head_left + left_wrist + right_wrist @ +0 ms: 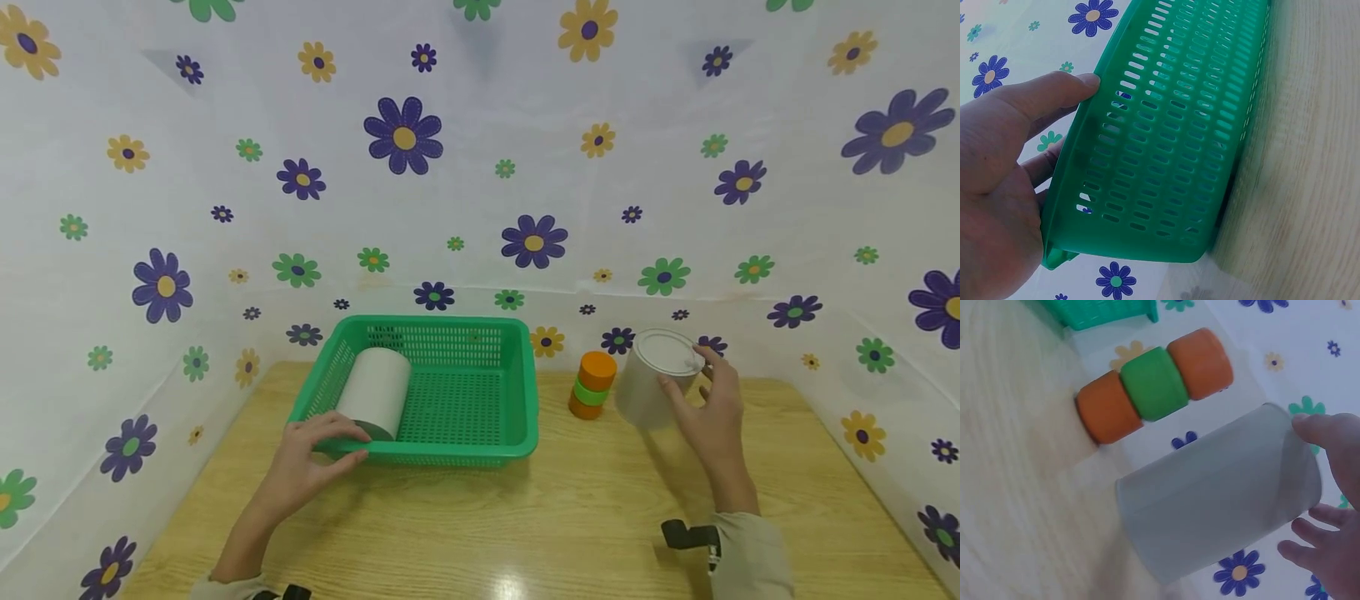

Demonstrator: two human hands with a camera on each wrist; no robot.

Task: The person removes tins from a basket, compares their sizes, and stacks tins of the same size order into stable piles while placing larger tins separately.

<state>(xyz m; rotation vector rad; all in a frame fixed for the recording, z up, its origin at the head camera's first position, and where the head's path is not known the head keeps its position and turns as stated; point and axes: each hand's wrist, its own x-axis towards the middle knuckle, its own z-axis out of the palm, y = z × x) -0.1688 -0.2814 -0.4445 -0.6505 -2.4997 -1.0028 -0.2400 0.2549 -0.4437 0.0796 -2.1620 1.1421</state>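
Observation:
A green plastic basket point(468, 450) with slotted walls sits left of centre on the table. My left hand point(311, 454) holds its near rim at the left corner, thumb outside and fingers over the edge; the left wrist view shows that hand point(1004, 162) beside the slotted wall point(1147, 156). Inside the basket, a white cylindrical can point(377, 387) lies on its side along the left wall. My right hand point(712, 417) grips a pale grey can point(648, 387) near its lidded top, with thumb and fingers at the rim. In the right wrist view, the can's side point(1222, 494) is plain.
Between basket and grey can stands a stack of orange and green round containers point(592, 385), close to the can. A flower-printed white sheet point(465, 200) rises behind and at both sides of the wooden table point(480, 525).

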